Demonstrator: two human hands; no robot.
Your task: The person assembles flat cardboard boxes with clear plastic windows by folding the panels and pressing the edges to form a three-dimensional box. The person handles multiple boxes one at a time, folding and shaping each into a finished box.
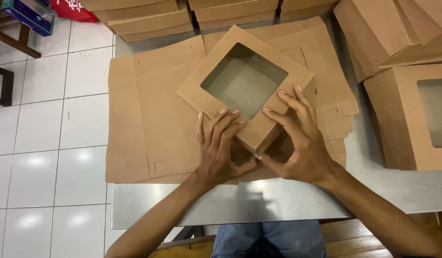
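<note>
A brown cardboard box with a square window in its lid rests tilted on a stack of flat cardboard blanks. My left hand presses on the box's near corner, fingers spread over the lid edge. On the right side of that corner lies my right hand, fingers on the lid and thumb under the corner. Both hands grip the same box.
The blanks lie on a steel table. Folded windowed boxes stand at the right, more boxes along the far edge. White tiled floor is to the left, with dark furniture legs there.
</note>
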